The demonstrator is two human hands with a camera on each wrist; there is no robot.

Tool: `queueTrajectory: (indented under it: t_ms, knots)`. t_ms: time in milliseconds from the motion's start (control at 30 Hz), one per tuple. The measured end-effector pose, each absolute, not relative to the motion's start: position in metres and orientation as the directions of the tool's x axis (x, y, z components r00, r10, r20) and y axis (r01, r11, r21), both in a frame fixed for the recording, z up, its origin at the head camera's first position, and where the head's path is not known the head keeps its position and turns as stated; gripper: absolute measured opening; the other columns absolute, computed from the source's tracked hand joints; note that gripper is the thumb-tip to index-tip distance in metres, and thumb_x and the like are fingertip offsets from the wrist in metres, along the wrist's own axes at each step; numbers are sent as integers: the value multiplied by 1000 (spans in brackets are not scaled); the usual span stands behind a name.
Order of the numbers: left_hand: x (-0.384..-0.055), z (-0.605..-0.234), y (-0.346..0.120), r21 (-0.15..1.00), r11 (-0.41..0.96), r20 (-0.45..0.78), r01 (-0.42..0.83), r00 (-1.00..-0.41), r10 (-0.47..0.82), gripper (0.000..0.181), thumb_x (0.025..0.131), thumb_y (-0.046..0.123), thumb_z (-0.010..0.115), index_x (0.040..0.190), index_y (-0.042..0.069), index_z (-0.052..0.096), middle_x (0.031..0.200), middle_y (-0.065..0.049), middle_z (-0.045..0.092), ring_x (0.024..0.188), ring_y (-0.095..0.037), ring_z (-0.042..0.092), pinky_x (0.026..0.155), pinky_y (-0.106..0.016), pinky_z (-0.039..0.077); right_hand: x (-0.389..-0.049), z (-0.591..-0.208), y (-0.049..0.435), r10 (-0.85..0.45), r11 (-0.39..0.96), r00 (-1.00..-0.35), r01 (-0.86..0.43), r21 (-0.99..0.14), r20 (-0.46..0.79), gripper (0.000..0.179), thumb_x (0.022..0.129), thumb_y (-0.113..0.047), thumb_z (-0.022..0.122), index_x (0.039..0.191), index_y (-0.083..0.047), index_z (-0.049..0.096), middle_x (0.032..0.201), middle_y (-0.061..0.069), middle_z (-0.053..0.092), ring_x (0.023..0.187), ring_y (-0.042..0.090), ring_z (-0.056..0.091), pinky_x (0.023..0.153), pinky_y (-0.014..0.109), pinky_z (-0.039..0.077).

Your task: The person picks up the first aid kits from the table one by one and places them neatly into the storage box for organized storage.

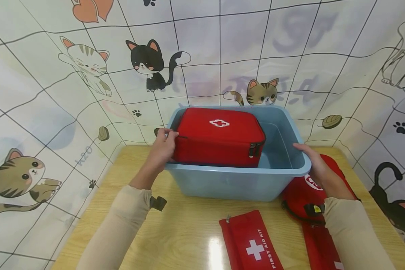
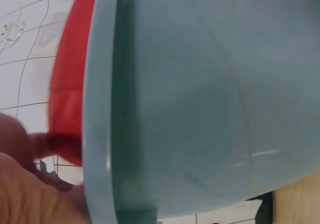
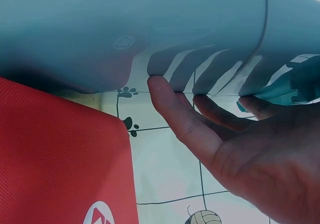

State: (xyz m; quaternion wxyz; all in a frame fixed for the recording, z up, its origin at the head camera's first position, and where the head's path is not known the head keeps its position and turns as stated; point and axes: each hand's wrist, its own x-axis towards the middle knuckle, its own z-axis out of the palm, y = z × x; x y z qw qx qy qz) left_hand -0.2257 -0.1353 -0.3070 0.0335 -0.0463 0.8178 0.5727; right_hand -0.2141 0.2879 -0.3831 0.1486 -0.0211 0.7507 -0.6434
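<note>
A light blue plastic bin (image 1: 222, 183) stands on the table, with a boxy red first aid bag (image 1: 219, 150) lying inside toward its left. My left hand (image 1: 164, 147) reaches over the bin's left end and grips the bag's near left corner. In the left wrist view, the fingers of that left hand (image 2: 37, 196) meet the red fabric just past the rim. On the other side my right hand (image 1: 313, 161) is at the bin's right end. Its fingers (image 3: 175, 114) are extended, with the tips against the bin's outer wall in the right wrist view.
A rounded red bag (image 1: 327, 165) lies right of the bin, partly under my right forearm. A flat red first aid pouch (image 1: 249, 243) lies in front, with another red pouch (image 1: 320, 243) beside it. A cat-patterned tiled wall (image 1: 202, 56) rises behind the wooden table (image 1: 175, 232).
</note>
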Motion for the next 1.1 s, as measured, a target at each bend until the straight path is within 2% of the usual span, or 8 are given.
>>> queueTrajectory:
  t_ms: [100,167,267,333,433,633,900,1100]
  knots:
    - [-226,-307,-131,866,495,-112,-67,-992,63,52,102,25,32,149,3,30,146,-23,40,125,-39,46,98,-54,46,-214,-382,289,-224,176,-956,152,-973,-190,80,101,-48,32,158,-19,-16,163,23,-5,143,49,5,111,70,15]
    - [-225,-308,-128,818,575,-84,-16,-992,91,54,101,19,31,153,3,29,143,-24,46,122,-37,52,96,-49,49,-214,-381,289,-227,172,-956,149,-974,-186,80,101,-49,32,158,-18,-16,163,23,-4,143,50,6,111,70,14]
    - [-225,-312,-127,751,656,48,79,-997,65,54,98,9,35,151,2,38,110,-21,66,77,-23,64,72,-34,54,-215,-380,288,-237,167,-954,147,-975,-184,80,101,-48,32,158,-17,-15,163,24,-4,143,51,7,111,70,14]
    - [-225,-316,-130,733,664,173,146,-985,25,53,94,6,39,146,3,47,97,-19,70,51,-16,48,54,-28,44,-216,-379,286,-240,158,-954,146,-977,-181,80,101,-48,32,158,-17,-15,163,23,-4,142,50,7,111,70,14]
    - [-222,-323,-139,686,680,355,260,-935,0,46,93,6,45,137,4,59,112,-16,71,51,-16,39,51,-31,33,-217,-378,284,-238,157,-954,145,-977,-180,80,101,-48,31,158,-17,-15,163,23,-4,142,49,7,111,69,14]
    - [-217,-341,-164,638,623,586,453,-810,-11,36,92,0,53,125,1,67,123,-17,67,93,-34,69,75,-39,58,-218,-375,283,-247,159,-954,133,-978,-170,79,101,-48,31,158,-17,-15,162,23,-4,142,49,6,111,70,12]
    - [-200,-370,-184,617,534,694,578,-720,-21,44,83,-13,54,123,0,68,132,-15,63,123,-32,59,99,-52,47,-225,-374,271,-288,173,-946,102,-980,-149,78,102,-48,31,159,-17,-12,163,23,-1,144,49,6,111,70,13]
    - [-194,-382,-177,700,475,643,533,-761,-93,50,82,-13,47,126,2,66,141,-18,55,139,-31,43,109,-58,35,-222,-375,274,-301,205,-942,86,-975,-147,76,103,-49,31,159,-19,-10,163,23,3,144,51,10,110,71,17]
